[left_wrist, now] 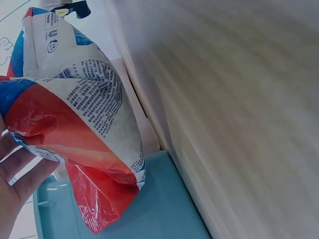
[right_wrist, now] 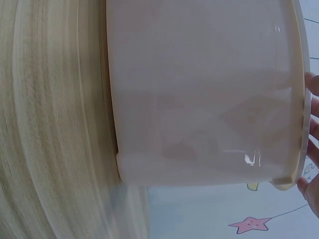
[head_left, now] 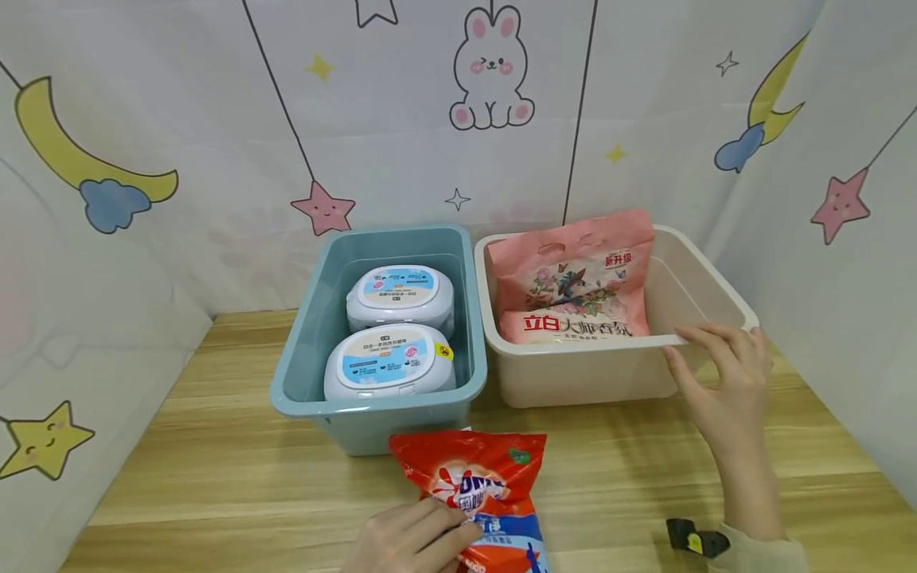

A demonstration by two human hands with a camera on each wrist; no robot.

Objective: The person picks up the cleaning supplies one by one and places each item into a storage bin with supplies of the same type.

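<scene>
A red, white and blue bag of laundry powder [head_left: 494,493] is in my left hand [head_left: 411,533], in front of the blue bin. The left wrist view shows the printed back of the laundry powder bag [left_wrist: 99,99], with fingers [left_wrist: 35,179] against its side. My right hand [head_left: 734,382] grips the front right rim of the white plastic bin [head_left: 587,374]. In the right wrist view, several fingertips [right_wrist: 313,107] lie at the rim of this bin [right_wrist: 209,94]. Inside it a pink bag of laundry powder [head_left: 573,278] leans against the left and back walls.
The blue-green bin [head_left: 372,410] stands left of the white one, close beside it. Two white lidded tubs [head_left: 390,362] with blue labels sit in it, one behind the other. All rest on a wood-grain table [head_left: 193,461]. A patterned curtain [head_left: 401,103] hangs behind.
</scene>
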